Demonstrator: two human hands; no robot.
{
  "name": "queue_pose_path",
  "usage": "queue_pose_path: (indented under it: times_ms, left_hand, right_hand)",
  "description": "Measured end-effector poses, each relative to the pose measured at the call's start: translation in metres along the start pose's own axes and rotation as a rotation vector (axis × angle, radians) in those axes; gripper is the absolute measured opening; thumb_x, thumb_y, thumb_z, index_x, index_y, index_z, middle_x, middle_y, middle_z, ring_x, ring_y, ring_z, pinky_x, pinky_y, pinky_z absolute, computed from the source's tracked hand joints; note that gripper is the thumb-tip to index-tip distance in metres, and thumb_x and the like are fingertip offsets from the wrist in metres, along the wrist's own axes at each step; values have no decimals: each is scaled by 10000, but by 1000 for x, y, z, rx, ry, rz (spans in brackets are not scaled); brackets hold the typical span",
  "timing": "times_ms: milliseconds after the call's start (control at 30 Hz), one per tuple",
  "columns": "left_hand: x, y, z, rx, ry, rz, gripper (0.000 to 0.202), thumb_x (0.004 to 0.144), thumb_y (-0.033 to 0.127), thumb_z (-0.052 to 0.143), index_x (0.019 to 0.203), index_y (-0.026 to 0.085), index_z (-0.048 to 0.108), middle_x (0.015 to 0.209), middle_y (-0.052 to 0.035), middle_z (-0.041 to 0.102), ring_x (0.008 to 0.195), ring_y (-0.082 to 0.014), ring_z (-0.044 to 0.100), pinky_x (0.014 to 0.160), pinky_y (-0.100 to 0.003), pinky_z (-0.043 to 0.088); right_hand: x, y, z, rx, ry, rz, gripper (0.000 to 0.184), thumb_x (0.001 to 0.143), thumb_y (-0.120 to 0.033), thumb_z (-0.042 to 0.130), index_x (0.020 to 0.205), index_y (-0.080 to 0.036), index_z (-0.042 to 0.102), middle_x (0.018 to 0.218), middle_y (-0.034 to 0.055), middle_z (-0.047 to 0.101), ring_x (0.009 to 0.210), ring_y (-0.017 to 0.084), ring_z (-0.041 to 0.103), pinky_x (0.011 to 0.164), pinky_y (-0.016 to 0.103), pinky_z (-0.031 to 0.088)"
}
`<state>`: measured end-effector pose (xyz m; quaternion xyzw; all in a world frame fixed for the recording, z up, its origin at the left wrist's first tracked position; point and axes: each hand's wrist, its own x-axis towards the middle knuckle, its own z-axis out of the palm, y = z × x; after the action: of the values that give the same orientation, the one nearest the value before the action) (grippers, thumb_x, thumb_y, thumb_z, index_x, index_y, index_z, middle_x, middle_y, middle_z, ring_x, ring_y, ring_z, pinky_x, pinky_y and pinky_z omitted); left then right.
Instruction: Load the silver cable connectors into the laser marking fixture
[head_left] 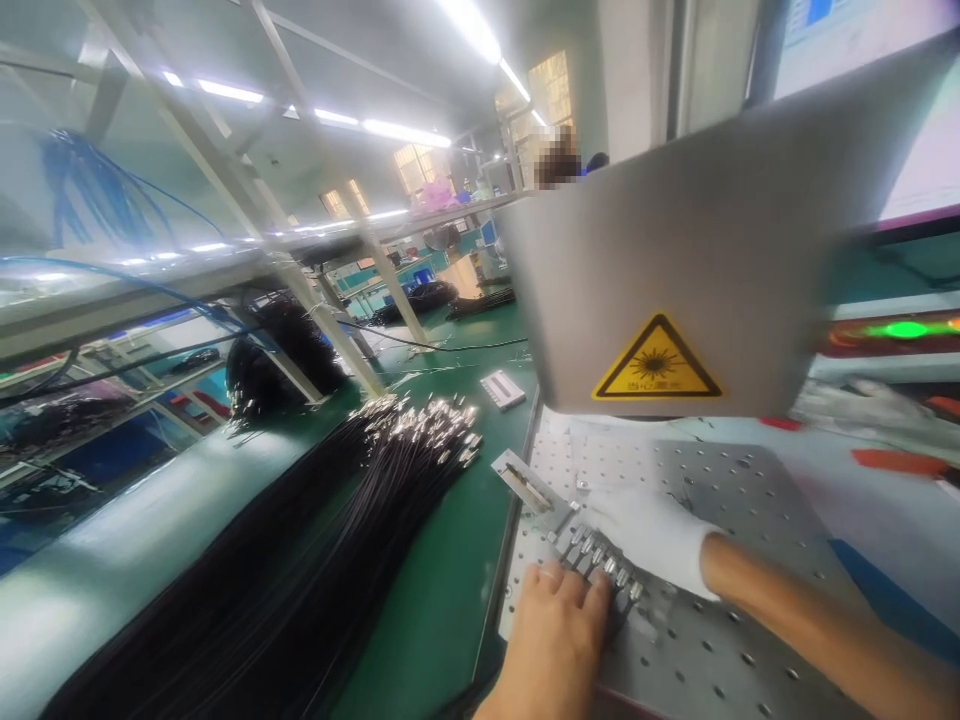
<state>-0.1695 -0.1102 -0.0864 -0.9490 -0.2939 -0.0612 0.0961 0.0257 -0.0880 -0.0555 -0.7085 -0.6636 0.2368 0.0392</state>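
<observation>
My bare left hand (559, 610) is closed over a row of black cables with silver metal plugs (600, 555), its fingertips just below the plug ends. Beyond the row, my right hand (649, 525), in a white glove, reaches in from the right. Its fingers are blurred and partly hidden, so their grip does not show. A flat metal fixture (525, 482) with a slotted strip lies at the row's upper left end. Under both hands is a perforated metal plate (720, 480).
A grey metal housing (675, 270) with a yellow laser warning sign hangs over the plate. To the left, a thick bundle of black cables (300, 570) lies on the green bench (409, 610). Nearby rests a small white block (502, 390). A screen (926, 150) stands right; a person is far back.
</observation>
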Motion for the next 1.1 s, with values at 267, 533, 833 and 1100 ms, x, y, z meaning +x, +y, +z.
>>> queue_pose_path:
  times_ms: [267,533,833,1100]
  left_hand:
    - [3,0,2,49,29,37,375,979,210,400,1328,190,535,868,-76,606,889,-210,563,827,-364,462]
    - [7,10,-13,-108,-282,-51,508,984,158,270,1474,133,401,1100,-131,614,1090,-269,540,1015,-490,424]
    - [22,-4,-33,-157,-234,-81,202,900,204,483,1043,203,626,1002,-71,573,960,-242,510,904,-400,427]
    - [27,-10,-22,-264,-107,13,299,974,162,341,843,138,609,851,-71,551,815,-176,439,800,-313,360]
  right_hand:
    - [-12,-20,6,-85,28,130,642,804,-224,15,1243,-252,482,1195,54,495,988,-94,492,1083,100,427]
    - [-10,-23,5,-35,41,152,633,767,-235,11,1209,-261,463,1186,78,490,1224,164,525,1131,473,398]
    - [-15,-28,-3,23,46,118,540,804,-303,102,1183,-296,486,1201,67,491,1249,152,531,1142,453,408]
    - [-11,-26,2,-45,53,85,608,778,-205,97,1226,-267,505,1212,89,481,1249,120,520,1123,464,411]
